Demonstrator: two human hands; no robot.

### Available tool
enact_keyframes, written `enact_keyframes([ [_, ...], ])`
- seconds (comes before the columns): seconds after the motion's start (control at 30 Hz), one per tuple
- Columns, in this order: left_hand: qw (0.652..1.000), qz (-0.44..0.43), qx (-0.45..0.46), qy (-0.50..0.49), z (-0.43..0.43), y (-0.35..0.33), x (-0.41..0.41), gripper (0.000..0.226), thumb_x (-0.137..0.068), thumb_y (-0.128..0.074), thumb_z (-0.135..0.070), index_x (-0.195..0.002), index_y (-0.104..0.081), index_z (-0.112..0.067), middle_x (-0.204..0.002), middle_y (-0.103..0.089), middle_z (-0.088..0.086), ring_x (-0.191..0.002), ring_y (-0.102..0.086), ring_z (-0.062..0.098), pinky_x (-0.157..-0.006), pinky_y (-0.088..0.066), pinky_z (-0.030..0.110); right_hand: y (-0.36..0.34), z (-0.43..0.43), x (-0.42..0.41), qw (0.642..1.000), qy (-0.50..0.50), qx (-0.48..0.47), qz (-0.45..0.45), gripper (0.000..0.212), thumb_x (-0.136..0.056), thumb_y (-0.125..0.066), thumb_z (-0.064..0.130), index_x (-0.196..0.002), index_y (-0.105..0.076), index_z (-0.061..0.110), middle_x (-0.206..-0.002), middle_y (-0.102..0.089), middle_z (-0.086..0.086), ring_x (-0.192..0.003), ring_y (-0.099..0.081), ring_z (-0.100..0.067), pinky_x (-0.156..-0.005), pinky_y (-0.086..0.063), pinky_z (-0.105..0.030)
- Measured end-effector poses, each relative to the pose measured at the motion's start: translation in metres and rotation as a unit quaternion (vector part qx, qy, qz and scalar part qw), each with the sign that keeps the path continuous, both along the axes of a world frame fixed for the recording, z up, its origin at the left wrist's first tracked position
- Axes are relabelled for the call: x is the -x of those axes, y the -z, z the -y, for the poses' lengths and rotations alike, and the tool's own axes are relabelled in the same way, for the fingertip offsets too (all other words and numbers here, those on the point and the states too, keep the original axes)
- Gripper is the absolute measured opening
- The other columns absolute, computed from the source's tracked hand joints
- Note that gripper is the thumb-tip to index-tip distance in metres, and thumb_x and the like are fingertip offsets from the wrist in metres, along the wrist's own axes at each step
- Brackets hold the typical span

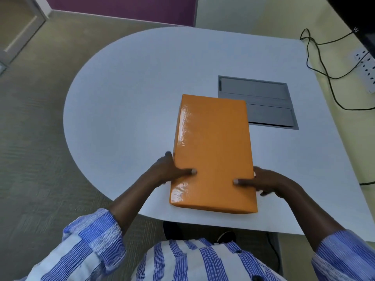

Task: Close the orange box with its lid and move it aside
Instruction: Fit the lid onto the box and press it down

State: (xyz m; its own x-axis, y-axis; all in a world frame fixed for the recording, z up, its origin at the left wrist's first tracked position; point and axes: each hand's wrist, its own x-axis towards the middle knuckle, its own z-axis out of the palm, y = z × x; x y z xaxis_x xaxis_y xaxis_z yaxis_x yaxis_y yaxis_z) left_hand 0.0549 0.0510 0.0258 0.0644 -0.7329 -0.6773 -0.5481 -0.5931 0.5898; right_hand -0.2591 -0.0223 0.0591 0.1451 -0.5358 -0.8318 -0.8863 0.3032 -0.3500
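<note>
Both hands grasp the box (213,153) by its near sides, left hand (169,169) and right hand (265,181), thumbs on the lid, at the bench (132,94) front edge. Press the lid evenly, then slide sideways, avoiding the grey hatch (267,106).

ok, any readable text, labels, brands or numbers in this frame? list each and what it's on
None readable.
orange box: plain glossy top, no print or label showing.
grey hatch set in the table: no markings visible.
power strip at the right edge: no legible text.
dark object at top right: a small white mark, too small and blurred to read.
Striped shirt: pattern only.
</note>
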Motion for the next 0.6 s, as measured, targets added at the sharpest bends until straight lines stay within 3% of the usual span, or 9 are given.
enact_keyframes([
  [0.1,0.974,0.14,0.176,-0.018,0.044,0.002,0.005,0.112,-0.075,-0.066,-0.076,-0.157,-0.02,-0.015,-0.159,-0.036,0.015,-0.14,-0.044,0.037,-0.105,-0.049,0.052,0.003,0.029,-0.019,0.982,0.007,0.176,0.065,0.116,-0.068,-0.072,0.073,-0.157,-0.02,0.019,-0.157,-0.041,-0.01,-0.137,-0.049,-0.033,-0.106,-0.048,-0.05],
  [0.23,0.924,0.269,0.254,0.099,0.108,0.009,0.0,0.103,-0.091,-0.04,-0.074,-0.161,-0.005,-0.008,-0.17,0.001,0.019,-0.156,-0.002,0.039,-0.125,-0.015,0.055,0.017,0.075,-0.049,0.926,-0.098,0.362,-0.036,0.104,-0.089,-0.054,0.068,-0.16,-0.005,0.009,-0.17,-0.009,-0.016,-0.154,-0.018,-0.037,-0.121,-0.027,-0.057],
  [0.4,0.884,0.329,0.278,0.179,0.152,0.024,-0.009,0.1,-0.093,-0.02,-0.075,-0.161,0.0,-0.004,-0.169,0.007,0.019,-0.156,0.01,0.034,-0.126,0.001,0.049,0.031,0.115,-0.074,0.901,-0.155,0.397,-0.078,0.096,-0.095,-0.038,0.069,-0.16,-0.006,0.007,-0.17,-0.001,-0.017,-0.156,-0.007,-0.038,-0.125,-0.014,-0.056],
  [0.6,0.897,0.288,0.299,0.149,0.15,0.043,-0.005,0.093,-0.096,-0.019,-0.07,-0.161,-0.001,-0.006,-0.17,0.008,0.016,-0.157,0.006,0.033,-0.127,-0.002,0.048,0.056,0.106,-0.081,0.895,-0.132,0.42,-0.076,0.089,-0.098,-0.024,0.07,-0.161,0.003,0.013,-0.171,0.009,-0.011,-0.157,0.01,-0.032,-0.127,-0.005,-0.053],
])
